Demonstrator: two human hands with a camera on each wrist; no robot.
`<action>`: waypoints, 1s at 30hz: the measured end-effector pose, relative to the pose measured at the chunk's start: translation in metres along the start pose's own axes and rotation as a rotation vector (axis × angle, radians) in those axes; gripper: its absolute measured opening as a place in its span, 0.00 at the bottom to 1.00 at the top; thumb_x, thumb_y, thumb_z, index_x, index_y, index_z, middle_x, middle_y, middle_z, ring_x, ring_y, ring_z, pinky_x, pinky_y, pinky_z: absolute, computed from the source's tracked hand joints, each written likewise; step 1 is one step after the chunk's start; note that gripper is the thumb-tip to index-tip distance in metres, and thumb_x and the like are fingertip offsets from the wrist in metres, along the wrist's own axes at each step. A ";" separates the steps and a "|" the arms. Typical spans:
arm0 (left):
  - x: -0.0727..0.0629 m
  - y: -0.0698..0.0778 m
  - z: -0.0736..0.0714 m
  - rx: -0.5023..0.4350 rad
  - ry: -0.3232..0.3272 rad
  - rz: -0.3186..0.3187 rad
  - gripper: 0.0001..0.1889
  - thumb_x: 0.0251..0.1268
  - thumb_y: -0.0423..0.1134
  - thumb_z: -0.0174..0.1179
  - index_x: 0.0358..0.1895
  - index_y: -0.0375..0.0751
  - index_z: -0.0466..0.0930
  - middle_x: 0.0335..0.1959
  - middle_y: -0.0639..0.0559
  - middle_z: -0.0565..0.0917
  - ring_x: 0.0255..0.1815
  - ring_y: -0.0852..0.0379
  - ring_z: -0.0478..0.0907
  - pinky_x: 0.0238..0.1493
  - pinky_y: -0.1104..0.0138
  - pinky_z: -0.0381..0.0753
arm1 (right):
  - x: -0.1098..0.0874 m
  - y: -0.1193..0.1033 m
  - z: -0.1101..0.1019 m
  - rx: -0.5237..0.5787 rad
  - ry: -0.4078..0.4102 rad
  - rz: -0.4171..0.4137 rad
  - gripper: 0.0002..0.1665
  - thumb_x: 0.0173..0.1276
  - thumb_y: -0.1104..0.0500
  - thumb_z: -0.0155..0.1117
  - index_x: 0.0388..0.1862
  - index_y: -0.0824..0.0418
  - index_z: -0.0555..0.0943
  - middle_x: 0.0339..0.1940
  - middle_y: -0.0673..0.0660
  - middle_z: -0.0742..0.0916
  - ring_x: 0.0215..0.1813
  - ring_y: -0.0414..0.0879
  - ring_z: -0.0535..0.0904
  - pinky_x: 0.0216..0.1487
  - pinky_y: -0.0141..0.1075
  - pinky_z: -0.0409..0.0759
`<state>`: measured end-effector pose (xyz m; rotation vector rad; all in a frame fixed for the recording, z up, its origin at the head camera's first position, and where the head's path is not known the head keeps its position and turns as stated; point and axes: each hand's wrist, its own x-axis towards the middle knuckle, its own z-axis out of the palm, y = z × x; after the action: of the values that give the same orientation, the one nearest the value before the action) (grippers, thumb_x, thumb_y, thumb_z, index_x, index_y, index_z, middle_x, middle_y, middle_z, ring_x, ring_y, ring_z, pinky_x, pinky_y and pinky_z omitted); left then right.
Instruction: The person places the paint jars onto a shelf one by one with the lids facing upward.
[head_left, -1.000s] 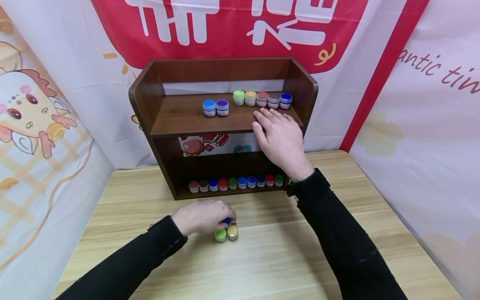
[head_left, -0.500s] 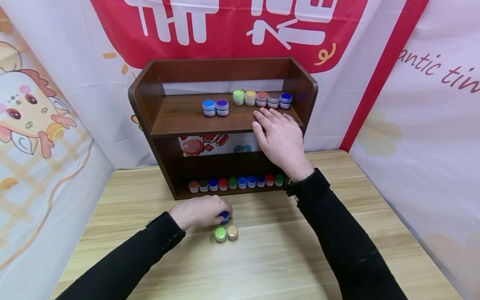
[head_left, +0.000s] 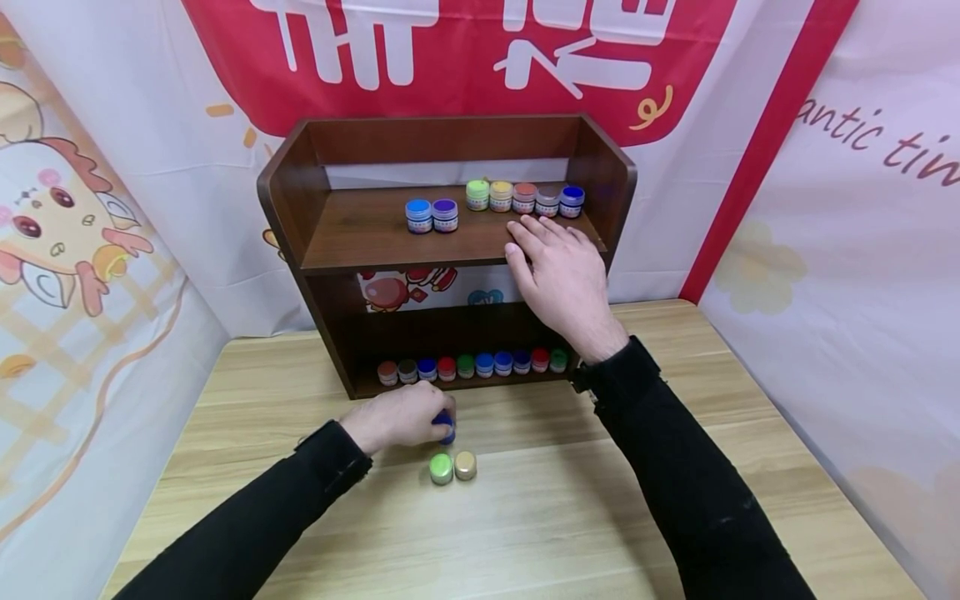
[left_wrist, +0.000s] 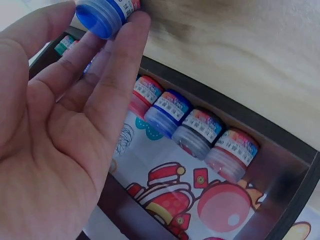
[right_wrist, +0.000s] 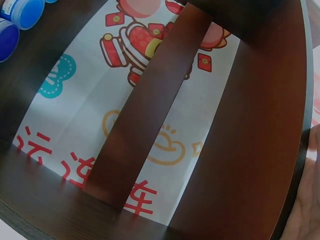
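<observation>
My left hand (head_left: 401, 414) pinches a small blue paint jar (head_left: 446, 429) between thumb and fingers, just in front of the shelf. In the left wrist view this blue jar (left_wrist: 102, 17) is tipped, clear base showing. Closer to me on the table, a light green jar (head_left: 441, 469) and a gold jar (head_left: 465, 466) stand side by side. My right hand (head_left: 562, 279) rests on the upper board's front edge with fingers extended, below several jars. Part of that right hand (right_wrist: 305, 190) shows at the right wrist view's edge.
A dark wooden two-tier shelf (head_left: 360, 242) stands on the light wooden table (head_left: 570, 517). Its lower tier holds a row of coloured jars, one with a red lid (head_left: 446, 368). A blue-lidded jar (head_left: 418, 217) and a purple-lidded jar (head_left: 445, 216) stand forward on the upper tier.
My left hand has carried the blue jar away from the green and gold jars, slightly left and towards the shelf. The right hand has stayed in place.
</observation>
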<state>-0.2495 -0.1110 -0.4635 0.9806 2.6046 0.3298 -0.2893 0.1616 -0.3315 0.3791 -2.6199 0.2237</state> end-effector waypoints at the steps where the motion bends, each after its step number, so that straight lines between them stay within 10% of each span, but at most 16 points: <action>1: 0.001 -0.001 -0.001 0.006 -0.003 0.021 0.09 0.86 0.42 0.73 0.57 0.42 0.94 0.48 0.49 0.94 0.43 0.56 0.84 0.55 0.56 0.96 | 0.000 0.000 0.000 0.000 0.001 0.000 0.37 0.98 0.36 0.41 0.93 0.47 0.76 0.93 0.53 0.79 0.95 0.54 0.73 0.97 0.58 0.70; 6: 0.006 -0.009 -0.008 0.070 -0.023 0.209 0.13 0.86 0.39 0.72 0.65 0.42 0.93 0.61 0.48 0.95 0.59 0.53 0.89 0.75 0.50 0.93 | 0.000 0.000 0.000 -0.001 0.007 0.000 0.37 0.98 0.36 0.42 0.92 0.48 0.76 0.92 0.53 0.79 0.95 0.54 0.73 0.97 0.58 0.70; 13: 0.012 -0.022 -0.003 0.126 -0.089 0.394 0.17 0.76 0.25 0.74 0.60 0.49 0.95 0.64 0.55 0.95 0.64 0.58 0.89 0.76 0.55 0.92 | 0.000 0.000 0.000 -0.001 0.009 -0.003 0.37 0.98 0.37 0.42 0.92 0.48 0.76 0.92 0.53 0.80 0.95 0.54 0.74 0.97 0.58 0.70; 30: 0.009 -0.020 0.009 0.133 0.007 0.242 0.11 0.78 0.29 0.77 0.57 0.46 0.96 0.56 0.52 0.96 0.53 0.58 0.89 0.68 0.54 0.97 | 0.000 0.000 0.002 0.002 0.011 0.003 0.37 0.97 0.36 0.42 0.92 0.48 0.77 0.92 0.53 0.80 0.95 0.54 0.74 0.97 0.58 0.70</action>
<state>-0.2642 -0.1193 -0.4804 1.3477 2.5439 0.2201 -0.2899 0.1613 -0.3328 0.3738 -2.6099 0.2295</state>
